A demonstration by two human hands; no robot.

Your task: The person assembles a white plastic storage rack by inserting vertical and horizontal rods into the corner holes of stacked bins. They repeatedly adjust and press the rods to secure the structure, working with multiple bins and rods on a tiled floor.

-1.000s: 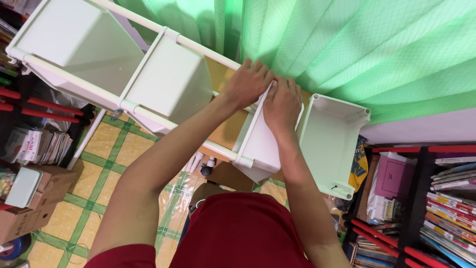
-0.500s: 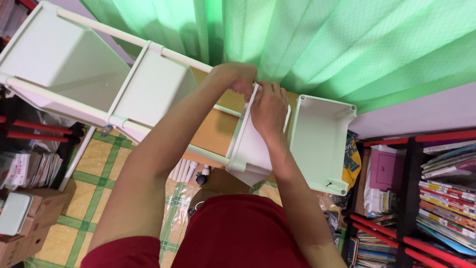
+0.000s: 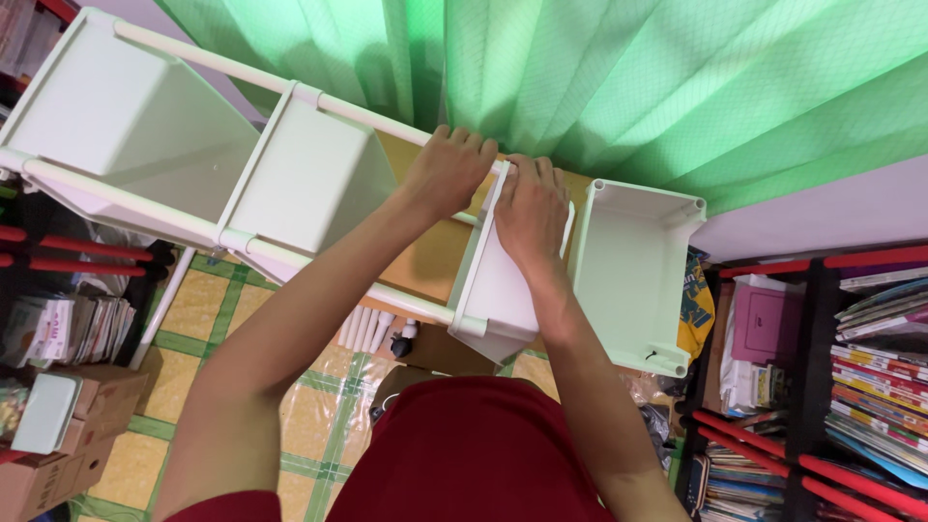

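A white plastic rack lies tilted across the view, with two bins threaded on its two white rails [image 3: 126, 198]. A third white bin [image 3: 498, 290] sits at the rails' right end. My left hand [image 3: 447, 169] is closed around the far rail where it meets that bin's rim. My right hand [image 3: 530, 211] presses down on the same bin's far corner, fingers curled over the edge. A fourth, loose white bin [image 3: 633, 275] lies just to the right, apart from the rails.
A green curtain [image 3: 628, 77] hangs behind the rack. Red shelves with books and magazines [image 3: 870, 358] stand at the right, more red shelves at the left. A cardboard box [image 3: 58, 435] and spare white tubes [image 3: 365, 331] rest on the yellow-green tiled floor.
My left hand has shifted from above the bin's corner to a grip on the far rail. The view has drifted slightly; the right hand stays on the bin.
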